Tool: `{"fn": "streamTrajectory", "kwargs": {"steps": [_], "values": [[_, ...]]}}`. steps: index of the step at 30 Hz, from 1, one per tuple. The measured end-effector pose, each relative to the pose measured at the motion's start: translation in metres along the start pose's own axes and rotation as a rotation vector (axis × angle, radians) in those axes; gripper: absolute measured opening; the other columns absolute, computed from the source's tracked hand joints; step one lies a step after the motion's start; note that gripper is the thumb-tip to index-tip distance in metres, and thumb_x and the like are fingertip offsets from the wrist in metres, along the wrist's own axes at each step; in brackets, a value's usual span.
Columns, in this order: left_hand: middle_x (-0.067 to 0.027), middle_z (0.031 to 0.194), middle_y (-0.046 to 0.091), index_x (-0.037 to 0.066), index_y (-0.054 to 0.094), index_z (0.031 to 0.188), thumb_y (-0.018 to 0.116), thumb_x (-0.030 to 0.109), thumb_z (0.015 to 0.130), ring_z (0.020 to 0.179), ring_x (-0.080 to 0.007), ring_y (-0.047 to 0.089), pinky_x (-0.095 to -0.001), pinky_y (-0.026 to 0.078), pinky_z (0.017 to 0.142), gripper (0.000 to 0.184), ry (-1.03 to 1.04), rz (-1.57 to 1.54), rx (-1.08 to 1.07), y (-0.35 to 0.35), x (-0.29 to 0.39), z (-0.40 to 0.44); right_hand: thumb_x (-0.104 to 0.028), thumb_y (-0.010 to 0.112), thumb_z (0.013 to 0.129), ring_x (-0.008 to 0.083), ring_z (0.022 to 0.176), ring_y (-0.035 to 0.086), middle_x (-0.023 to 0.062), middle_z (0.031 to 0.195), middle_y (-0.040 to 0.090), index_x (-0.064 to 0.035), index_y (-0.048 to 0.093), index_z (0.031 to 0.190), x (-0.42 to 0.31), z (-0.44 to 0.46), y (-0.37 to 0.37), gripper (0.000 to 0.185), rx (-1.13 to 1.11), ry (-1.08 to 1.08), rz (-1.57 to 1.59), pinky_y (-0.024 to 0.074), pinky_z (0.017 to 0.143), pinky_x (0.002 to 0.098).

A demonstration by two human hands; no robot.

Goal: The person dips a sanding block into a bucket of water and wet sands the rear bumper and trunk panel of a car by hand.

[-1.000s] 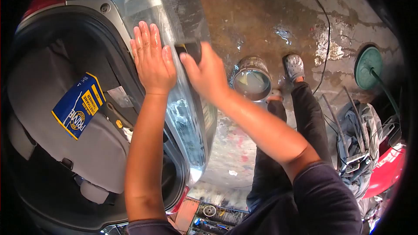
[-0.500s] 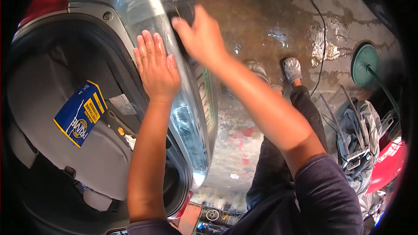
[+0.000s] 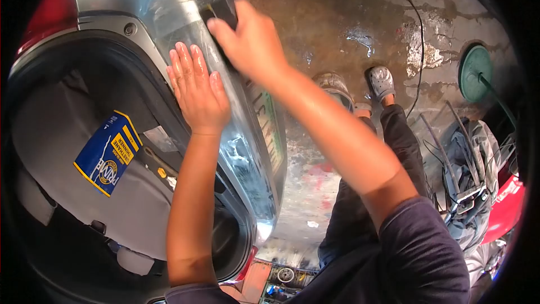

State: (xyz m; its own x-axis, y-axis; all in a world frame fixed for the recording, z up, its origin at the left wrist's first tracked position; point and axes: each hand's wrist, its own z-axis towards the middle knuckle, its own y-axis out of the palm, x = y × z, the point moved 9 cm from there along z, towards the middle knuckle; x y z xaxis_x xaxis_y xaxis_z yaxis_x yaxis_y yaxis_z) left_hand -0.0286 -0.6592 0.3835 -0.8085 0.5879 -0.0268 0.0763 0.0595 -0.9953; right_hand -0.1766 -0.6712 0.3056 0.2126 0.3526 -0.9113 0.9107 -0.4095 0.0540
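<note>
My left hand [image 3: 199, 98] lies flat on the wet silver bumper [image 3: 228, 149] of a car, fingers stretched out and shiny with water. Further along the bumper, my right hand [image 3: 253, 39] curls over a dark block [image 3: 226, 12] with a bit of yellow at its end, held against the bumper's outer edge. The block's kind is not clear, and the hand partly covers it. Whitish smears and worn patches mark the bumper's surface. Below it, on the outer side, a green and white licence plate [image 3: 267, 129] shows partly.
Inside the open trunk lies a blue and yellow urethane thinner package [image 3: 108, 153]. A bucket [image 3: 336, 87] stands on the wet floor [image 3: 320, 17] near my feet. A black cable [image 3: 419, 34], a green round base [image 3: 475, 73] and a grey cover [image 3: 469, 191] are at the right.
My right hand and the dark block have shifted slightly left and up along the bumper. My left hand stays flat in nearly the same place. The view has tilted slightly.
</note>
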Motion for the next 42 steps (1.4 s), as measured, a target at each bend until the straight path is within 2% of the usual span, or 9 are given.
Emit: {"fn": "streamTrajectory", "kwargs": {"steps": [7,13,17,21,29,32,35,39,42], "values": [[-0.0241,0.173,0.027,0.000,0.035,0.164,0.042,0.024,0.107,0.162,-0.0418,0.021,-0.0544,0.013,0.131,0.063,-0.005,-0.030,0.014,-0.002,0.001,0.002,-0.016,0.078,0.094,0.0423,0.090,0.075,0.0253,0.099,0.075,-0.0007,0.063,0.122,0.057,-0.157,-0.006,0.035,-0.004,0.098,0.019,0.0584,0.074,0.0454],[-0.0229,0.173,0.027,0.000,0.036,0.164,0.042,0.025,0.106,0.162,-0.0410,0.021,-0.0534,0.013,0.131,0.063,0.004,-0.015,0.035,-0.001,0.001,0.002,-0.028,0.070,0.095,0.0539,0.086,0.067,0.0318,0.087,0.069,0.0057,0.058,0.095,-0.003,-0.010,-0.002,0.036,0.017,0.036,-0.036,0.0539,0.075,0.0569],[-0.0228,0.173,0.027,0.000,0.036,0.164,0.042,0.025,0.106,0.161,-0.0411,0.022,-0.0530,0.013,0.131,0.064,0.002,0.000,0.044,0.002,-0.001,0.003,-0.026,0.073,0.096,0.0503,0.085,0.069,0.0298,0.092,0.070,0.0046,0.059,0.107,0.030,-0.109,0.001,0.035,0.085,-0.065,0.013,0.0548,0.073,0.0550],[-0.0231,0.173,0.027,-0.001,0.036,0.163,0.043,0.026,0.105,0.161,-0.0411,0.022,-0.0531,0.013,0.131,0.064,0.003,-0.001,0.022,0.001,-0.001,0.001,-0.020,0.076,0.096,0.0524,0.088,0.068,0.0300,0.096,0.070,0.0037,0.058,0.115,0.070,-0.200,0.000,0.036,0.017,0.164,-0.001,0.0549,0.074,0.0544],[-0.0230,0.174,0.024,0.002,0.032,0.165,0.045,0.026,0.104,0.162,-0.0414,0.020,-0.0543,0.012,0.131,0.068,0.016,0.007,0.036,0.004,-0.003,0.001,-0.028,0.070,0.098,0.0542,0.091,0.065,0.0320,0.095,0.067,0.0037,0.054,0.102,0.031,-0.085,0.000,0.036,0.092,0.004,0.012,0.0518,0.076,0.0568],[-0.0227,0.174,0.025,-0.001,0.034,0.164,0.043,0.027,0.105,0.162,-0.0410,0.021,-0.0532,0.011,0.132,0.065,0.012,0.015,0.032,0.002,-0.001,-0.001,-0.027,0.072,0.098,0.0517,0.094,0.067,0.0324,0.100,0.066,0.0044,0.055,0.106,0.070,-0.186,0.004,0.036,-0.030,0.254,0.089,0.0547,0.079,0.0532],[-0.0226,0.174,0.025,-0.001,0.034,0.164,0.042,0.027,0.106,0.162,-0.0407,0.021,-0.0532,0.012,0.131,0.065,0.025,0.008,0.042,0.004,0.000,0.004,-0.026,0.073,0.098,0.0495,0.094,0.069,0.0304,0.102,0.068,0.0028,0.057,0.111,0.091,-0.239,0.014,0.036,-0.141,0.143,-0.011,0.0556,0.079,0.0513],[-0.0227,0.173,0.026,-0.001,0.034,0.164,0.043,0.026,0.106,0.162,-0.0403,0.020,-0.0533,0.012,0.131,0.065,0.025,0.021,0.024,0.000,0.001,0.002,-0.028,0.077,0.095,0.0466,0.086,0.070,0.0299,0.095,0.070,0.0030,0.060,0.106,0.039,-0.119,-0.041,0.037,0.171,0.111,0.276,0.0549,0.076,0.0489],[-0.0229,0.174,0.025,-0.001,0.034,0.164,0.043,0.026,0.105,0.162,-0.0402,0.020,-0.0535,0.012,0.131,0.065,0.034,0.016,0.027,0.001,0.000,-0.001,-0.031,0.076,0.095,0.0477,0.087,0.070,0.0301,0.093,0.069,0.0025,0.058,0.102,0.043,-0.094,-0.032,0.038,0.065,0.206,0.139,0.0539,0.075,0.0505]]}}
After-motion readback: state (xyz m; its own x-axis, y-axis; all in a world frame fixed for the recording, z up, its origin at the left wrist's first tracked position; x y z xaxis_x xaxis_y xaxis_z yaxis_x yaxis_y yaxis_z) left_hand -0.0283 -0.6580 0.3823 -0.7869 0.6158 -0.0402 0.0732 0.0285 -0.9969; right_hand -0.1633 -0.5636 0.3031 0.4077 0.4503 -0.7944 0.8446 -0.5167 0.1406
